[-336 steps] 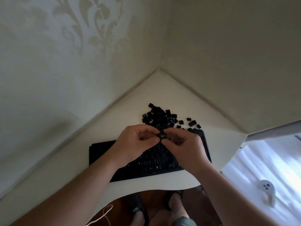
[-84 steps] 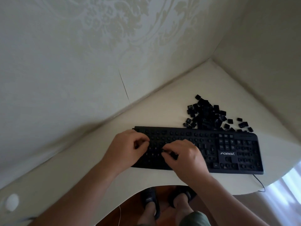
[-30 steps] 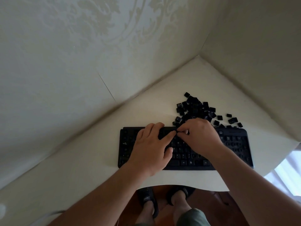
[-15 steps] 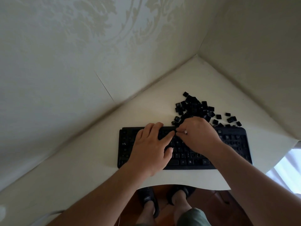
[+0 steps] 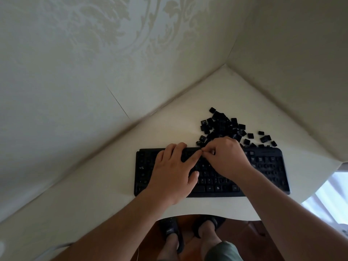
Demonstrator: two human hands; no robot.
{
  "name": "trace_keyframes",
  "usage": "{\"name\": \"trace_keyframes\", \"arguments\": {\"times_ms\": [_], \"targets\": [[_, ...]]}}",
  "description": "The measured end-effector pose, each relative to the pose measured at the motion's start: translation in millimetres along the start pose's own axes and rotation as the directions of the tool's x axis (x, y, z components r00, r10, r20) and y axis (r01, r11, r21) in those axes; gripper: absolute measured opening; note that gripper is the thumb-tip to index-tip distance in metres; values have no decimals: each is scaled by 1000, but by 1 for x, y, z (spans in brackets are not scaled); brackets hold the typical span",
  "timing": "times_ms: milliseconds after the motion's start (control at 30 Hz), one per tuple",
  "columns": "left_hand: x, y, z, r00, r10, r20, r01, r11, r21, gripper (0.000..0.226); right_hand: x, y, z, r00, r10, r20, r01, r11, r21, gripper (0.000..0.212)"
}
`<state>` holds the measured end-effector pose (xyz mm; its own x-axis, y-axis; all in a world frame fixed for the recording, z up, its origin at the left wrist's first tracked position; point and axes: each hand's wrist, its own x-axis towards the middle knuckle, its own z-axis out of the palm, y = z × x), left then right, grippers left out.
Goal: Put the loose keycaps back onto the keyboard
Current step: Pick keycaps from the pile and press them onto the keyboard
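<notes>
A: Black plastic throughout: keyboard (image 5: 267,170) flat on the cream desk (image 5: 105,189), pile of loose keycaps (image 5: 222,125) just behind its far edge, toward the right, a few strays beside it.

B: Handling estimate for the caps?

A: Judged light, rigid, small, smooth-topped, so likely to slip or flip. Best pinched by two opposite side walls, legend up, then pressed straight down onto the stem. Tilted seating could jam or stress the clip; that is a judgement, not observed.

B: Left hand?

A: Left hand (image 5: 173,174) lies palm-down over the left-centre keys, fingers nearly straight and spread, index reaching toward the other hand's fingertips. It grasps nothing; it touches or steadies the board.

B: Right hand?

A: Right hand (image 5: 226,159) is over the upper rows near the far edge, fingers curled tight with thumb and forefinger closed together as in a pinch. Whether a cap sits between them I cannot tell; the spot is too small and dark against the keys.

B: Progress?

A: Many caps remain in the pile; many sockets appear unfilled.
</notes>
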<state>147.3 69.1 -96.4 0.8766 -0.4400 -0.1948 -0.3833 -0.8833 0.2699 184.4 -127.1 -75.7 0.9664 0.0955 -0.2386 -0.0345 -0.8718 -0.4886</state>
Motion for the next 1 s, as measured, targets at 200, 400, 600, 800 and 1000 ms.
{"name": "trace_keyframes", "arguments": {"times_ms": [200, 400, 600, 800, 1000], "targets": [[16, 1, -5, 989, -86, -118, 75, 993, -90, 39, 6, -3, -6, 982, 183, -52, -172, 970, 171, 14], [59, 10, -11, 961, -268, -75, 237, 930, -280, 35, -3, -2, 8, 949, 261, -178, -207, 939, 274, 23], [80, 19, -13, 961, -271, 49, 275, 940, -200, 31, -15, 4, 17, 948, 243, -204, -187, 947, 262, 23], [84, 17, -16, 959, -253, 128, 278, 928, -248, 27, -16, 4, 16, 952, 237, -193, -182, 946, 268, 24], [75, 7, -13, 993, -100, 62, 115, 935, -335, 38, -18, 6, 15, 956, 228, -186, -180, 953, 243, 24]]}}
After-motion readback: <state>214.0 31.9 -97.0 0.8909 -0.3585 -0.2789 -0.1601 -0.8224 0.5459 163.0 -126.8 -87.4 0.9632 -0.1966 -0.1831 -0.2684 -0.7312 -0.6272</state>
